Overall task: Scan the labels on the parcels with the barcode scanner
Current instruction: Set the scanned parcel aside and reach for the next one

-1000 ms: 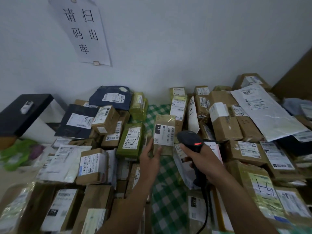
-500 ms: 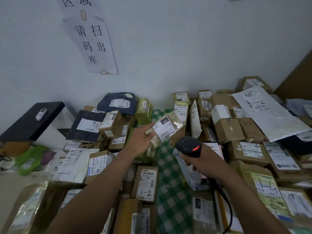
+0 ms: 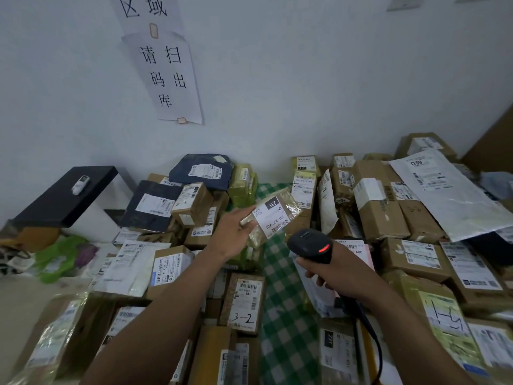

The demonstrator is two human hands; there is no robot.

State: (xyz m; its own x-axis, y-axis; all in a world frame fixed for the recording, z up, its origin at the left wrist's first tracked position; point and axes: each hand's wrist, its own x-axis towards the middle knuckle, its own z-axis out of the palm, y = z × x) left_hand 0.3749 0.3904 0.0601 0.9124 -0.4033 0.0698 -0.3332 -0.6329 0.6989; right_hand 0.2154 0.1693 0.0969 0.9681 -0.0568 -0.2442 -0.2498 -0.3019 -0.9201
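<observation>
My left hand grips a small tape-wrapped parcel by its left end and holds it tilted above the pile. Its white label, marked 231, faces up toward me. My right hand holds a black barcode scanner by the handle, just below and right of that parcel. A red light glows on the scanner's head, which points toward the label. The scanner's black cable trails down to the lower right.
Several labelled cardboard boxes and bags cover a green checked tablecloth, among them a box marked 3-2 and a large white mailer. A black-topped box stands at left. Paper signs hang on the wall.
My left hand picked the 231 parcel off the pile, lifted it and tilted it to the left. My right hand kept the scanner close beneath it. The view rose toward the wall.
</observation>
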